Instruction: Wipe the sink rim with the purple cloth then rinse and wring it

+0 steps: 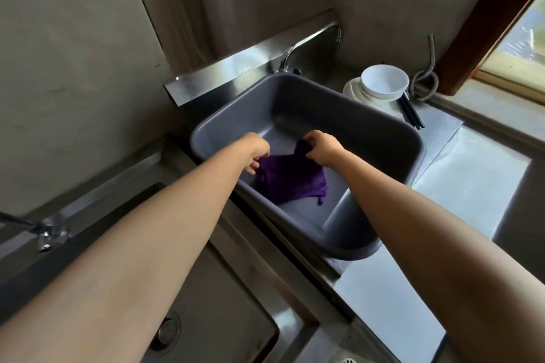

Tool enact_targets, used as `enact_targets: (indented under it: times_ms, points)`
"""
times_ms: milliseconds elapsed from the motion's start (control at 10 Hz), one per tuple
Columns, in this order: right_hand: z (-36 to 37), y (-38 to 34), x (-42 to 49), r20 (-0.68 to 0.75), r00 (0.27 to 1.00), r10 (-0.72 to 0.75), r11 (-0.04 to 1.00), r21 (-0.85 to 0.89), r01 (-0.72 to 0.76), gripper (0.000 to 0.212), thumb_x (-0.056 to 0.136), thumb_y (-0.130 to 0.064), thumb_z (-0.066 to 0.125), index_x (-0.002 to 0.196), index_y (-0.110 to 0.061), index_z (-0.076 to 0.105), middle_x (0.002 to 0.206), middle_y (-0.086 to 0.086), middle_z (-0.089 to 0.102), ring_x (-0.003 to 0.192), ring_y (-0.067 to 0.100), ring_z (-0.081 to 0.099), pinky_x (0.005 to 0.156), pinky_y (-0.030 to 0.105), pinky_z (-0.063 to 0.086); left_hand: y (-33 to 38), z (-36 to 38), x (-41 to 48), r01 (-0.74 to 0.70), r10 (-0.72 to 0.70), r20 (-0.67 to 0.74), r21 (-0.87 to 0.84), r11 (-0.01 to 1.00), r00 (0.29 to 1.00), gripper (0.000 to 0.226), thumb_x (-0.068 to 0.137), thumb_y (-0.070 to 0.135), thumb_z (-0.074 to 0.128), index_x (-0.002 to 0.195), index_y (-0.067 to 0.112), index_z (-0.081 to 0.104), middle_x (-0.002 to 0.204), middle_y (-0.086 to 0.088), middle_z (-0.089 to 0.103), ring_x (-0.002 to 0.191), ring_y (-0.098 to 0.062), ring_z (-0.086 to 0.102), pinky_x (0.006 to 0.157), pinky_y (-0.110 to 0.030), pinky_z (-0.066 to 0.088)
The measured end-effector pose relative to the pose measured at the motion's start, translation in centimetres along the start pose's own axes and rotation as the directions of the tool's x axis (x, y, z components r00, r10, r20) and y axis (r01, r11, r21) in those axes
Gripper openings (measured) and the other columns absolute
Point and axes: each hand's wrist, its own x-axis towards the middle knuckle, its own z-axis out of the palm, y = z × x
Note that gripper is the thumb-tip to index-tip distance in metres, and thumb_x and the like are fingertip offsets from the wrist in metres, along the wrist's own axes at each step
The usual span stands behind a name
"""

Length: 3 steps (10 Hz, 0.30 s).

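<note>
The purple cloth (290,178) hangs spread out inside a grey plastic basin (348,115) that sits in the right-hand sink. My left hand (255,153) grips the cloth's left upper edge. My right hand (323,147) pinches its right upper corner, bunched under the fingers. The cloth's lower edge drapes down onto the basin's floor. Both arms reach forward over the steel sink rim (283,253) between the two sinks.
A curved tap (298,50) stands behind the basin against a steel backsplash. Stacked white bowls and plates (380,84) with dark chopsticks (411,113) sit at the back right. A second sink with a drain (168,330) lies at lower left, and another tap (47,234) at far left.
</note>
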Motion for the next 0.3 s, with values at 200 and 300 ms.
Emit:
enact_targets:
  times_ms: [200, 300]
  points:
    - [-0.7, -0.3, -0.4, -0.010, 0.999, -0.032, 0.966, -0.255, 0.029, 0.055, 0.080, -0.009, 0.058, 0.133, -0.013, 0.042, 0.131, 0.019, 0.044, 0.122, 0.039, 0.043, 0.100, 0.043, 0.043, 0.0, -0.8, -0.4, -0.067, 0.051, 0.095, 0.173, 0.983, 0.994, 0.033, 0.089, 0.017, 0.048, 0.120, 0.007, 0.053, 0.105, -0.007, 0.056, 0.094, -0.021, 0.056, 0.077, -0.039, 0.047]
    - [-1.6, -1.8, -1.4, 0.137, 0.988, -0.074, 0.945, -0.305, 0.113, 0.062, 0.078, -0.017, 0.065, 0.135, -0.013, 0.040, 0.133, 0.017, 0.048, 0.120, 0.036, 0.048, 0.098, 0.038, 0.043, -0.1, -1.4, -1.1, -0.123, 0.093, 0.141, 0.224, 0.967, 0.986, 0.032, 0.090, 0.020, 0.047, 0.119, 0.008, 0.055, 0.106, -0.006, 0.056, 0.095, -0.020, 0.055, 0.084, -0.041, 0.043]
